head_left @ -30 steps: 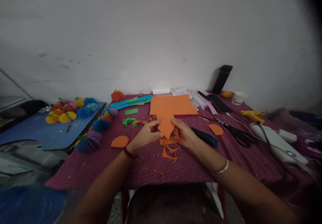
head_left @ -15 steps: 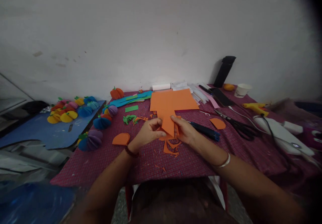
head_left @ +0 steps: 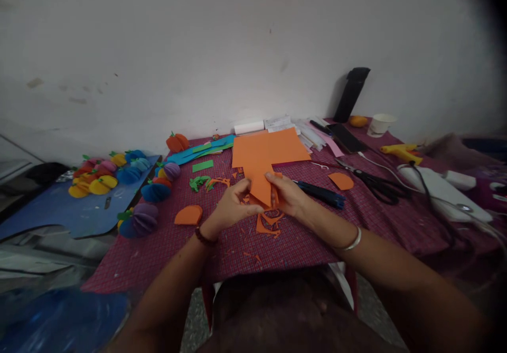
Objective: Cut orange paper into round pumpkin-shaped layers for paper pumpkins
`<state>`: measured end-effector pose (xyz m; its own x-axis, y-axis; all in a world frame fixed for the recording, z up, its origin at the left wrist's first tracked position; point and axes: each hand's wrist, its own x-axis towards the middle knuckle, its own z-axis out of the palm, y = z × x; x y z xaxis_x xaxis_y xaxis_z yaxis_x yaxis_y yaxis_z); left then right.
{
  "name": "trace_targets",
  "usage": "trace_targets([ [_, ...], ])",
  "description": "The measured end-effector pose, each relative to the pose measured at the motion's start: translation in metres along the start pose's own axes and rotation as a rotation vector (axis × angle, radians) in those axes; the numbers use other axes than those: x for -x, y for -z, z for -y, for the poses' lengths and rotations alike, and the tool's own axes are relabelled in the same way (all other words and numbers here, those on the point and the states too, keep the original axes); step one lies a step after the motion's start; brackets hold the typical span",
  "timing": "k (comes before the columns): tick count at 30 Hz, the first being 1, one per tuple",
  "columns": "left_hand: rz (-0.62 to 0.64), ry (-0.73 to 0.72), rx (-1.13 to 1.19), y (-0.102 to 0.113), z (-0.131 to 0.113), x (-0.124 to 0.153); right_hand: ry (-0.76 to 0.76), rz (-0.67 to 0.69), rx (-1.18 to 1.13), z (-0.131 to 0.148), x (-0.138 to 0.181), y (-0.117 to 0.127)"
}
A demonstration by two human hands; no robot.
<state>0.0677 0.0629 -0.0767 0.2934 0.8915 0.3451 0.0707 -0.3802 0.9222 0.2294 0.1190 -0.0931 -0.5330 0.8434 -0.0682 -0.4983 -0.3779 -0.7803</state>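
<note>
A piece of folded orange paper (head_left: pixel 259 185) is held over the middle of the table. My right hand (head_left: pixel 292 197) grips its right side, thumb on top. At the left edge, my left hand (head_left: pixel 233 207) has its fingers curled round the paper and its thumb along the lower end. Behind it lies a larger orange sheet (head_left: pixel 285 146). Below my hands are curved orange paper scraps (head_left: pixel 269 225). Rounded orange cutouts lie on both sides, a stack (head_left: pixel 188 215) on the left and another cutout (head_left: pixel 340 180) on the right.
Black scissors (head_left: pixel 374 181), a dark blue tool (head_left: pixel 320 194), a yellow glue gun (head_left: pixel 402 152) and a white power strip (head_left: pixel 443 194) lie to the right. Paper pumpkins (head_left: pixel 144 220) line the left, several on a blue board (head_left: pixel 51 210). A black bottle (head_left: pixel 351 95) and paper cup (head_left: pixel 381 124) stand behind.
The whole view has shifted slightly, so the table sits a little higher. Both hands keep hold of the orange paper, and my left thumb lies a little straighter along its lower end.
</note>
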Motion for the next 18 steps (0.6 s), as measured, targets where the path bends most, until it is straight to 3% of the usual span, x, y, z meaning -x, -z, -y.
trace_targets([
  [6,-0.081,-0.006,-0.171,-0.001,-0.003,0.0,0.163,-0.027,0.166,0.008,0.003,-0.001],
  [13,-0.291,-0.218,-0.37,0.014,-0.004,-0.004,0.253,0.063,0.478,0.019,0.007,-0.001],
  [18,-0.243,-0.163,-0.28,0.017,-0.009,-0.001,0.362,-0.025,0.609,0.016,0.004,0.001],
])
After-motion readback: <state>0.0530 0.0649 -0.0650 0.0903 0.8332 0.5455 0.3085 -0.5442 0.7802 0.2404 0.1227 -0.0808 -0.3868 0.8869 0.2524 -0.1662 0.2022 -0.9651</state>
